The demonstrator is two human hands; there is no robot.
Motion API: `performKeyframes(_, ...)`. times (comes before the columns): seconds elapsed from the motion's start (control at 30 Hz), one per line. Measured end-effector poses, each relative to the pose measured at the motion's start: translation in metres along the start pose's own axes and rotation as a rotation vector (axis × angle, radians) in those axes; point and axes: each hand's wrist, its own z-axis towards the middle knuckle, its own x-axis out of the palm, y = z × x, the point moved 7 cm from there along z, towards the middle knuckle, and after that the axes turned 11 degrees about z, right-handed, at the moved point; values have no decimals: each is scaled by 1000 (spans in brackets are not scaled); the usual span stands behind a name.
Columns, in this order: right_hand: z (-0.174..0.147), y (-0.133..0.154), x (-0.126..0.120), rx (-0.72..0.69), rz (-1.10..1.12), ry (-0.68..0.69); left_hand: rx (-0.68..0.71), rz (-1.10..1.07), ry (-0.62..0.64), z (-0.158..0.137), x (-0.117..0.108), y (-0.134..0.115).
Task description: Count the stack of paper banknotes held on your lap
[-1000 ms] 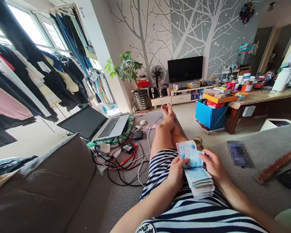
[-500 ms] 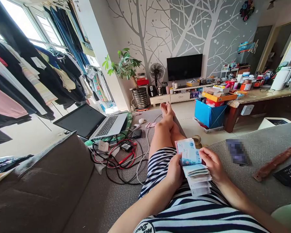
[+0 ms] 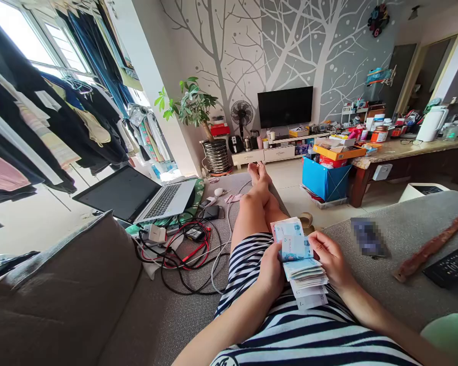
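A thick bundle of banknotes [image 3: 295,246] in blue, pink and pale colours lies over my lap, on the striped clothing [image 3: 248,262]. My left hand [image 3: 272,268] is closed round its left side, the thumb on top of the notes. At the right edge, my right hand [image 3: 328,254] pinches a blue note between thumb and fingers. The upper notes stand fanned upward, while the lower ends droop in a layered stack towards my body. Part of the bundle is hidden behind my left hand.
Left of my legs sit an open laptop [image 3: 137,195] and tangled cables [image 3: 193,244] on the grey sofa [image 3: 168,315]. To the right lie a blurred dark blue item [image 3: 367,237], a brown stick-like object [image 3: 431,246] and a black remote-like object [image 3: 450,267]. A blue box [image 3: 324,178] stands beyond.
The whole view has shifted slightly, so the surroundings sit a little further left. Both hands keep hold of the banknotes, with only a small shift of the right fingers.
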Motion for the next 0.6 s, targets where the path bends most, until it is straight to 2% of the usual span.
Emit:
performKeyframes(0.2,-1,4,2,-65,-26,38,-2,-21,60,-6,5,-6)
performKeyframes(0.3,2,0,-6,-66,-28,-36,-11,-36,90,-11,7,-9)
performKeyframes(0.43,7,-14,-18,15,3,-123,-14,-31,101,-12,5,-8)
performKeyframes(0.6,8,-15,-14,38,-47,-36,-13,-13,126,-10,5,-3)
